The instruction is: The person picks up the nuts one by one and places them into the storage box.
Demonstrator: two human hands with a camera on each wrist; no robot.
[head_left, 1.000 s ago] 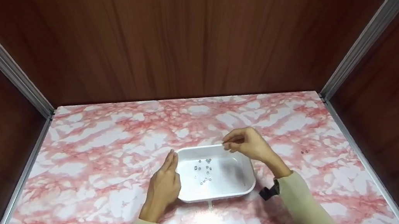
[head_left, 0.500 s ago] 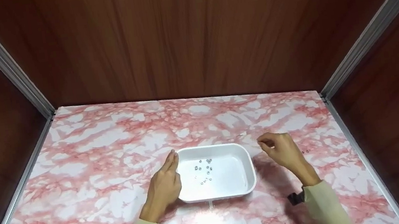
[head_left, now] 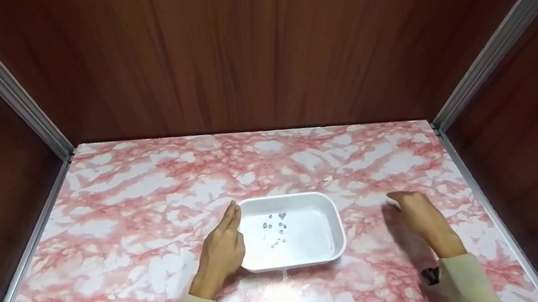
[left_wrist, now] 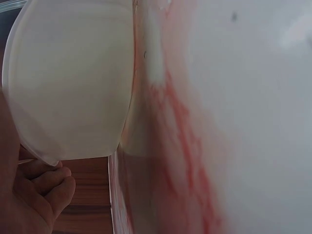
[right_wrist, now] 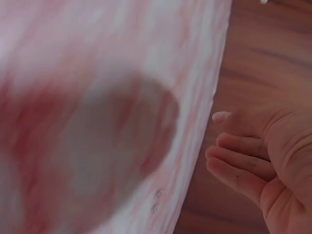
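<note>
A white rectangular tray [head_left: 316, 259] stands on the table, with several small shiny metal pieces, like tiny nuts, [head_left: 280, 224] scattered over the left half of its floor. My left hand [head_left: 221, 250] holds the tray's left side, its fingertips at the far left corner; in the left wrist view its fingers [left_wrist: 56, 187] lie close under the rim. To the right of the tray, my right hand [head_left: 422, 219] hovers above the table. Its thumb and loosely bent fingers are apart in the right wrist view, with nothing between them. Below it there, two small metal pieces [right_wrist: 157, 200] lie on the table.
The table [head_left: 120, 256] has a red and white marbled top. Dark brown wooden panels [head_left: 245, 54] enclose it at the back and both sides, with grey metal strips [head_left: 6, 77] at the corners. A bright light reflection shows at the front middle.
My right hand has moved from above the tray's far right corner to the right, near the two loose metal pieces, and its pinched fingers have parted. The left hand and tray stay put.
</note>
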